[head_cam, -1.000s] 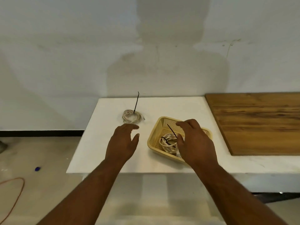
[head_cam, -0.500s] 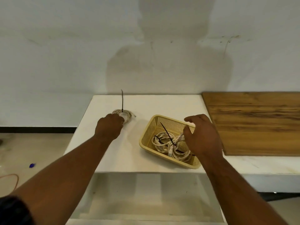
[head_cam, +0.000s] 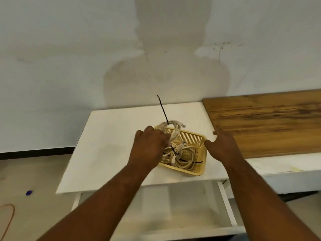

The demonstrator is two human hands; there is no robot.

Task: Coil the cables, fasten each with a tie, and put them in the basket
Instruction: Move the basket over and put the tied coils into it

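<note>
White wall (head_cam: 69,49) fills the upper frame; below it, at centre, I see the white bench (head_cam: 112,136) carrying the yellow basket (head_cam: 196,138), with a wooden board (head_cam: 269,122) at right. My left hand (head_cam: 149,146) curls its fingers round a tied cable coil (head_cam: 171,129), holding it over the basket's upper-left corner, its black tie (head_cam: 163,110) sticking up. My right hand (head_cam: 224,146) is spread and holds nothing, just beside the basket's right rim. More tied cables (head_cam: 184,157) lie inside.
</note>
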